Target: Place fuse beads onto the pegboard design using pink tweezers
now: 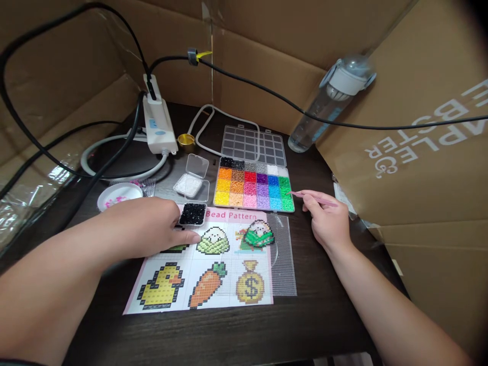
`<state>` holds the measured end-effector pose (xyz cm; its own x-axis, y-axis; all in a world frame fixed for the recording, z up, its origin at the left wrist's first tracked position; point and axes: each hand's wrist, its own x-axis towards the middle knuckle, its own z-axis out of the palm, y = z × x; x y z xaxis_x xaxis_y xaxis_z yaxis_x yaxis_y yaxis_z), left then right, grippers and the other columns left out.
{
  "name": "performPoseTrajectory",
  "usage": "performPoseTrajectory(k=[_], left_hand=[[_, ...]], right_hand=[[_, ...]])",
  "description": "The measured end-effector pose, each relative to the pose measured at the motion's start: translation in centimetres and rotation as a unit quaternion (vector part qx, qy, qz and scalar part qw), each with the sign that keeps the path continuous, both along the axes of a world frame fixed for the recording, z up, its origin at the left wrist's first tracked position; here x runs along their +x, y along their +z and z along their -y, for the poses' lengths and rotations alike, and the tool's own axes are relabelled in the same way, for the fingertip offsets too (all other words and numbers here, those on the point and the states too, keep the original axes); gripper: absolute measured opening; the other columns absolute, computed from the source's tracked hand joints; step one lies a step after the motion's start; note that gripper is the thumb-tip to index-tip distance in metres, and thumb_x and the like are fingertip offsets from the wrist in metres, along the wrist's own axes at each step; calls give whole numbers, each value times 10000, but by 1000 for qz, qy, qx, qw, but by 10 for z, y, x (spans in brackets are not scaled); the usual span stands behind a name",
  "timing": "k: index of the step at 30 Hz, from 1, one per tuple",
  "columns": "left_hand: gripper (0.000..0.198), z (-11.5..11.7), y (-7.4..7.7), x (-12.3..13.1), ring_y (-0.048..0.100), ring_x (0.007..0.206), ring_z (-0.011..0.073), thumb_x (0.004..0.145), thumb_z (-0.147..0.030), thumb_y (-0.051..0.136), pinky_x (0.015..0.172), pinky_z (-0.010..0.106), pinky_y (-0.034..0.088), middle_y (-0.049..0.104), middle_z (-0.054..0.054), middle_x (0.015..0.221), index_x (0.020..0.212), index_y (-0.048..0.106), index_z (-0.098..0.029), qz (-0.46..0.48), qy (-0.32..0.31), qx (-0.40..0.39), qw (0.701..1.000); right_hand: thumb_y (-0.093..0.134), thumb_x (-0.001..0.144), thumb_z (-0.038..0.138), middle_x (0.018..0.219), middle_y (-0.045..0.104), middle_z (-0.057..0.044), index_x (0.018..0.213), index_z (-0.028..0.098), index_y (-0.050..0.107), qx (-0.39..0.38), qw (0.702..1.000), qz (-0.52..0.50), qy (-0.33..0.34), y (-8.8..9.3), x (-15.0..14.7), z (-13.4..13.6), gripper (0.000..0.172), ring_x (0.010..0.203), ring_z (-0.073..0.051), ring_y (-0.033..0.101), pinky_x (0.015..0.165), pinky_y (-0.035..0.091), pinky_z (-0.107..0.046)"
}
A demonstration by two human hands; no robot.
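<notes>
My right hand is closed around pink tweezers, whose tips reach over the green beads at the right side of the sorted bead case. My left hand lies on the bead pattern sheet, thumb stretched out beside the green-wrapped rice ball picture; its other fingers are bent and partly hidden. Close by stands a small box of black beads; whether the fingers touch it I cannot tell. A partly built bead figure in green, white and black sits on the clear pegboard overlapping the sheet.
A box of white beads, a white dish with pink beads and a gold cup stand behind my left hand. A power strip, black cables and a water bottle are farther back. Cardboard walls enclose the table.
</notes>
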<state>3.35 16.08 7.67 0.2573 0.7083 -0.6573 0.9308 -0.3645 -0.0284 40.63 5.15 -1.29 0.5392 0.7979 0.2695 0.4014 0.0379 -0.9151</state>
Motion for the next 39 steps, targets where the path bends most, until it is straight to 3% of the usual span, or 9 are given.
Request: performPoseTrajectory(k=[7, 17, 23, 27, 33, 39], left_hand=[[642, 0, -3, -4, 823, 891, 386, 1053, -872, 635, 746, 457, 510, 899, 176, 998, 966, 818, -264, 20, -7, 15, 1000], [624, -1, -2, -1, 828, 905, 388, 1060, -858, 645, 763, 461, 524, 903, 178, 1013, 989, 824, -265, 12, -7, 7, 1000], [596, -1, -4, -2, 812, 870, 390, 1020, -854, 700, 767, 464, 515, 882, 158, 947, 975, 843, -277, 20, 7, 22, 1000], [568, -4, -7, 0, 825, 888, 417, 938, -858, 793, 802, 486, 555, 879, 155, 940, 938, 859, -294, -2, 32, 14, 999], [529, -3, -7, 4, 814, 870, 403, 993, -816, 763, 812, 488, 558, 889, 150, 955, 914, 830, -298, -16, 26, 9, 999], [534, 1, 2, 9, 838, 883, 415, 989, -817, 785, 807, 491, 553, 872, 165, 916, 852, 820, -301, -9, 27, 13, 1000]], right_hand=[[960, 973, 508, 1069, 995, -158, 1021, 229, 1005, 8, 1000, -3, -4, -3, 1, 0, 287, 825, -276, 848, 712, 713, -422], [960, 915, 459, 1069, 1003, -148, 1000, 241, 1026, -5, 1000, -24, -6, 2, -1, 0, 243, 795, -253, 807, 689, 669, -398], [959, 927, 465, 1070, 1002, -148, 987, 242, 1017, -3, 1000, -16, 2, 1, 0, 0, 238, 838, -265, 843, 749, 685, -415], [965, 920, 481, 1069, 1001, -157, 974, 237, 1018, -1, 1000, -16, -7, 1, 0, -1, 256, 798, -251, 812, 701, 650, -392], [1002, 962, 548, 1066, 1001, -166, 990, 226, 1006, 28, 999, -19, -13, 1, 1, 2, 323, 750, -237, 789, 649, 632, -373], [1018, 1057, 590, 1085, 1003, -124, 1089, 274, 1027, 55, 996, 8, 66, 3, 1, 22, 318, 729, -230, 804, 674, 697, -398]])
